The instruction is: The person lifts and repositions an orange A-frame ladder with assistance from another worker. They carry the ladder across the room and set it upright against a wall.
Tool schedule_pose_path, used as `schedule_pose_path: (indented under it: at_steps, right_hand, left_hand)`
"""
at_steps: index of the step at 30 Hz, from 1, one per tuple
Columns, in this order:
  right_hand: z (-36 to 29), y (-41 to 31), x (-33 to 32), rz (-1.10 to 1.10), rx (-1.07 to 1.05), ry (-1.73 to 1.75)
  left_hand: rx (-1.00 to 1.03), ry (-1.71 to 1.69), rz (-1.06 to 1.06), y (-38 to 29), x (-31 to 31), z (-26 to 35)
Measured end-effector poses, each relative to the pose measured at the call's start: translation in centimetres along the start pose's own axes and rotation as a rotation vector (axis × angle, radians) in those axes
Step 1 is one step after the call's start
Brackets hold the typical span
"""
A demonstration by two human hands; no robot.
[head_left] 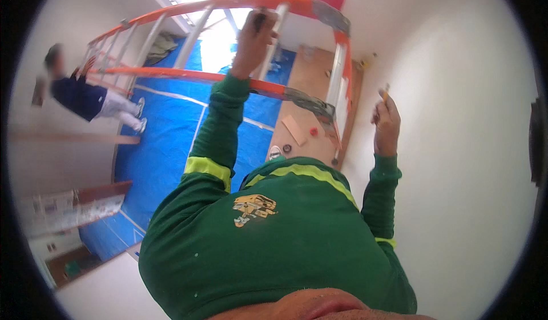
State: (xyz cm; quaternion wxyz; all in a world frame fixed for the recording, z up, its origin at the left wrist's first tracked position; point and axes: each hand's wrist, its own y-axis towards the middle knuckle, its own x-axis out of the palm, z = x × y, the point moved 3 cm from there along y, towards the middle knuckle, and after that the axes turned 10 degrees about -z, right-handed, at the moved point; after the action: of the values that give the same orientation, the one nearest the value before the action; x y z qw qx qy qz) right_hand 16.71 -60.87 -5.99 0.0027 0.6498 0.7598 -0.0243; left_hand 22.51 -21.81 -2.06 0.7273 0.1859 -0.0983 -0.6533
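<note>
My left hand (253, 46) is raised beside an orange ladder (180, 74) with metal rungs. Its fingers curl around a small dark object (260, 21) whose kind I cannot make out. The hand overlaps the ladder near one rung (280, 16); whether it touches is unclear. To the right, my right hand (387, 125) pinches a thin yellow-orange pencil-like tool (386, 94) with its tip pointing up. That hand is in front of the white wall (454, 148). Grey padding (310, 101) wraps the rails at the ladder's near end.
Another person (81, 93) at the left has hands by the ladder's far part. Blue sheeting (158, 148) with white tape lines covers the floor. On a brown strip (306, 76) lie a flat board piece (294, 130), a red roll (314, 131) and a dark roll (287, 148).
</note>
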Motion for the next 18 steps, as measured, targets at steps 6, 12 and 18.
schedule_pose_path:
  at_steps: [6, 12, 18]
  right_hand:
    - [0.9, -2.0, 1.3, 0.013, 0.066, -0.012]
    - [25.8, -19.4, -12.0, -0.694, 0.547, -1.163]
    - [21.9, -31.3, -7.4, -0.409, 0.794, -0.143]
  left_hand:
    - [0.058, 0.069, 0.025, -1.1, -0.4, 1.8]
    - [-0.027, 0.093, -0.008, -0.6, 0.1, 2.9]
    - [-0.092, 0.183, -0.037, -1.1, 0.7, 2.3]
